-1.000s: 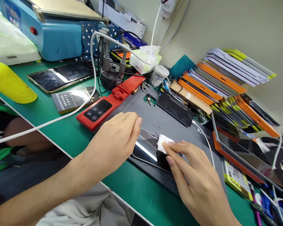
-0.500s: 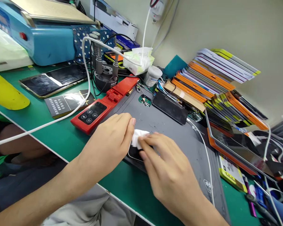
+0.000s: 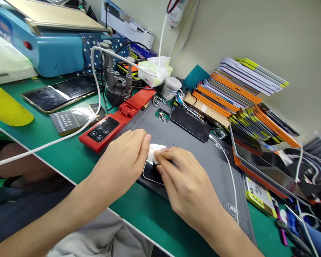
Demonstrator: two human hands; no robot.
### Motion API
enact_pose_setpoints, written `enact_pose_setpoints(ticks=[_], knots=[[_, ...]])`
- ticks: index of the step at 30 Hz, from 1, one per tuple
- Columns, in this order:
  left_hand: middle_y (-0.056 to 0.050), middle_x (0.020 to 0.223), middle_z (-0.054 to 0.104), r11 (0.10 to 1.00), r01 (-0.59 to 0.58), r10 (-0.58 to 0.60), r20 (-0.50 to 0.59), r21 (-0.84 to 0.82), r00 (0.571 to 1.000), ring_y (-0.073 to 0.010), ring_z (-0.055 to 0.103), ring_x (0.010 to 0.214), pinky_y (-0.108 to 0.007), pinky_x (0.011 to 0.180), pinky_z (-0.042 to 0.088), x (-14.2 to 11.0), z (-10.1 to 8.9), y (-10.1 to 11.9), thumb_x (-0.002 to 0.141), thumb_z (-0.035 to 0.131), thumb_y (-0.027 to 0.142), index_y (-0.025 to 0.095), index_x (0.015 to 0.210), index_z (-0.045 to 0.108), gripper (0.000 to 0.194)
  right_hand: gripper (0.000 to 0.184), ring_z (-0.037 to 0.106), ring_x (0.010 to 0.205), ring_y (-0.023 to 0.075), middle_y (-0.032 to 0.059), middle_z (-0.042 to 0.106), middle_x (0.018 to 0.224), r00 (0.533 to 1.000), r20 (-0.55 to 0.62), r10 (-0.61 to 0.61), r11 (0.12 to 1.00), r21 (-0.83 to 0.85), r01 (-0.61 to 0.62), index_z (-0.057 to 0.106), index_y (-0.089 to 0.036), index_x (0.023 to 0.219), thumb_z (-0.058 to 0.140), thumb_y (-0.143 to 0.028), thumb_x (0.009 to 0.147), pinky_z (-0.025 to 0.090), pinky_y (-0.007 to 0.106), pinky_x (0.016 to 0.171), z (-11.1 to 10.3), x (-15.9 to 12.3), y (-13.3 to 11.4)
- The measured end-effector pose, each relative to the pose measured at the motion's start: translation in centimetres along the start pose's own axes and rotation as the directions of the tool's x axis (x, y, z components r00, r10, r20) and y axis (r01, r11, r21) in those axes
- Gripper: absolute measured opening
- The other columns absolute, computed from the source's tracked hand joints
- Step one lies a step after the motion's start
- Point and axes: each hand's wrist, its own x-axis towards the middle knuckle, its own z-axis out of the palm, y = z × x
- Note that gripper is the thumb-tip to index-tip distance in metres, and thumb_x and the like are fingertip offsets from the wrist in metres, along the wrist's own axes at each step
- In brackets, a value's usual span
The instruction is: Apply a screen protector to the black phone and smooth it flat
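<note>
A dark-screened phone (image 3: 152, 174) with a light rim lies low over the front edge of the grey work mat (image 3: 166, 137), partly hidden by both hands. My left hand (image 3: 125, 153) is closed at the phone's left side, its thumb along the edge and its other fingertips out of sight. Between the fingertips of my right hand (image 3: 186, 175) is a crumpled white tissue (image 3: 154, 152), pressed against the phone's far end.
A red tool with touch buttons (image 3: 103, 130) lies left of the mat. Another phone (image 3: 191, 123) and a small circuit board (image 3: 162, 115) rest on the mat's far part. A white cable (image 3: 231, 171) crosses its right side. Stacked orange and grey boxes (image 3: 230, 94) stand behind.
My right hand has slid the tissue slightly away from me and left across the phone, so more of the screen shows. My left hand keeps its grip. The view has shifted a little.
</note>
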Motion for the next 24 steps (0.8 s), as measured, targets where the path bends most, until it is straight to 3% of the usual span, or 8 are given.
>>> enact_pose_setpoints(ticks=[6, 11, 15, 24], knots=[[0.004, 0.073, 0.049, 1.000, -0.017, 0.017, -0.012, -0.008, 1.000, -0.0172, 0.048, 0.064, -0.035, 0.062, 0.034, -0.1, 0.1, -0.1, 0.113, 0.038, 0.021, 0.025, 0.080, 0.038, 0.033, 0.032, 0.067, 0.116, 0.0270, 0.0151, 0.070, 0.121, 1.000, -0.028, 0.004, 0.996, -0.088, -0.006, 0.065, -0.011, 0.135, 0.057, -0.008, 0.104, 0.059, 0.044, 0.100, -0.7, -2.2, 1.6], [0.003, 0.073, 0.049, 1.000, -0.008, 0.008, -0.009, -0.006, 1.000, -0.0172, 0.048, 0.064, -0.035, 0.062, 0.034, -0.1, 0.2, -0.2, 0.113, 0.039, 0.021, 0.025, 0.079, 0.037, 0.033, 0.023, 0.068, 0.110, 0.0282, 0.0146, 0.071, 0.112, 1.000, 0.006, -0.027, 0.998, -0.050, 0.028, 0.069, -0.010, 0.122, 0.053, -0.010, 0.106, 0.061, 0.044, 0.095, 0.3, 0.1, -0.3], [0.004, 0.072, 0.048, 1.000, -0.001, 0.001, -0.003, 0.000, 1.000, -0.0173, 0.049, 0.065, -0.034, 0.063, 0.034, 0.0, 0.2, -0.1, 0.112, 0.039, 0.021, 0.025, 0.078, 0.036, 0.035, 0.019, 0.068, 0.102, 0.0263, 0.0125, 0.072, 0.110, 0.999, 0.032, -0.039, 0.999, -0.023, 0.040, 0.070, -0.014, 0.113, 0.052, -0.012, 0.107, 0.061, 0.044, 0.090, 0.3, 1.2, -0.2], [0.001, 0.082, 0.056, 0.995, -0.074, 0.069, 0.077, 0.065, 0.995, -0.0206, 0.053, 0.076, -0.036, 0.072, 0.037, 0.0, 0.2, -0.3, 0.114, 0.036, 0.025, 0.023, 0.086, 0.046, 0.030, 0.028, 0.067, 0.115, 0.0269, 0.0135, 0.070, 0.122, 1.000, -0.019, -0.010, 0.992, -0.122, 0.008, 0.065, -0.014, 0.132, 0.057, -0.010, 0.106, 0.058, 0.042, 0.097, -2.1, -4.2, 2.4]])
